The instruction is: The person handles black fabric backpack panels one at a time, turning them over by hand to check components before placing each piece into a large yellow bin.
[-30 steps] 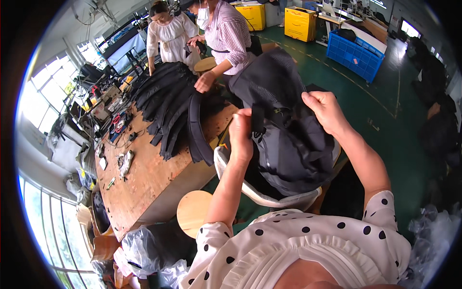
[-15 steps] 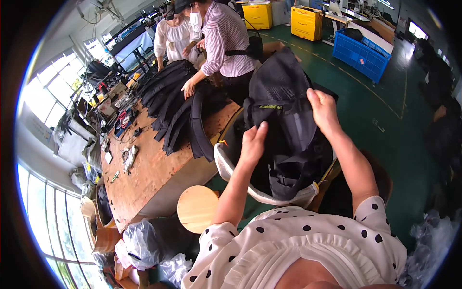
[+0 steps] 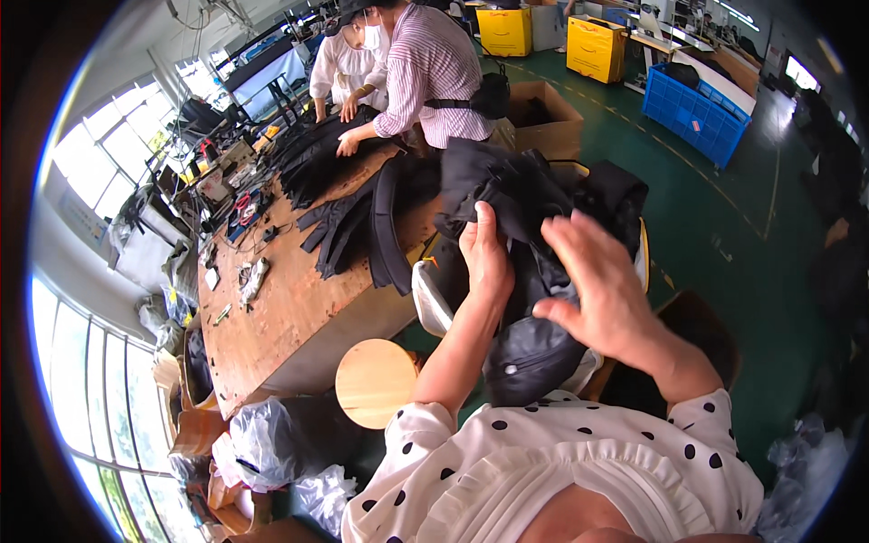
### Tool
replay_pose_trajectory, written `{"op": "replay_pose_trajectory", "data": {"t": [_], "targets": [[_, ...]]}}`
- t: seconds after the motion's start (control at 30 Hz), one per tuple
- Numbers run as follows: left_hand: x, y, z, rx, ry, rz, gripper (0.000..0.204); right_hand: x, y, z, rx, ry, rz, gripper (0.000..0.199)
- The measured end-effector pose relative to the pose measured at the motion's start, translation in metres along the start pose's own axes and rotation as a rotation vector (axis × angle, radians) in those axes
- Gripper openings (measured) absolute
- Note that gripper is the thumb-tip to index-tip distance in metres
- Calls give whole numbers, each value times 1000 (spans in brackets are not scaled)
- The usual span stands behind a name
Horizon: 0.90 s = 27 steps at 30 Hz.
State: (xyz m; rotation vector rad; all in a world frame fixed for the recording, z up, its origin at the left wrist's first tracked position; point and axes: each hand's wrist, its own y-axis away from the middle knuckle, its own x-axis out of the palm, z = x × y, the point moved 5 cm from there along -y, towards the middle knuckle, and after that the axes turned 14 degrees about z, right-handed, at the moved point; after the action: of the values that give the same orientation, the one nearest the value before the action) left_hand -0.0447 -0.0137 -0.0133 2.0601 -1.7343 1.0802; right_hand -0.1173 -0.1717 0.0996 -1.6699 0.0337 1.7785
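Observation:
A black backpack (image 3: 496, 185), bunched and folded, is in front of me over a white-rimmed container (image 3: 429, 303). My left hand (image 3: 487, 253) is closed on its near left side, thumb uppermost. Just right of it, my right hand (image 3: 602, 294) is raised over the dark fabric, open, its thumb apart from the fingers and its fingertips blurred. A rounded black piece with a zipper (image 3: 534, 362) lies below my hands, nearest my body; whether it belongs to the same backpack I cannot tell. More black fabric (image 3: 615, 195) sits at the container's far right.
A wooden table (image 3: 281, 317) on the left bears black curved strips (image 3: 389, 226), tools and scraps. Two people (image 3: 434, 72) work at its far side. A round stool (image 3: 376, 382) stands close by. Beyond are a cardboard box (image 3: 552, 136) and a blue crate (image 3: 695, 113).
The backpack has been turned and bunched, so its mesh panel no longer shows. My right hand has let go and come nearer. One co-worker's hands have moved away from the near strips.

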Motion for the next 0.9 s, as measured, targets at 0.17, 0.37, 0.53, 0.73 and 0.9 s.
{"op": "replay_pose_trajectory", "data": {"t": [0.17,0.37,0.53,0.73,0.9], "targets": [[15,-1,-29,176,115,60,37,66,54,-75,125,283,111,40],[-43,-11,-88,222,193,-1,53,46,178,-222,546,541,175,18],[-68,-17,-46,211,44,-91,55,27,111,-163,676,-498,-323,39],[-8,8,-37,237,105,-193,57,127,49,-71,520,-499,-58,93],[-7,32,-34,131,-363,-324,52,187,70,-119,861,-1082,27,42]]}}
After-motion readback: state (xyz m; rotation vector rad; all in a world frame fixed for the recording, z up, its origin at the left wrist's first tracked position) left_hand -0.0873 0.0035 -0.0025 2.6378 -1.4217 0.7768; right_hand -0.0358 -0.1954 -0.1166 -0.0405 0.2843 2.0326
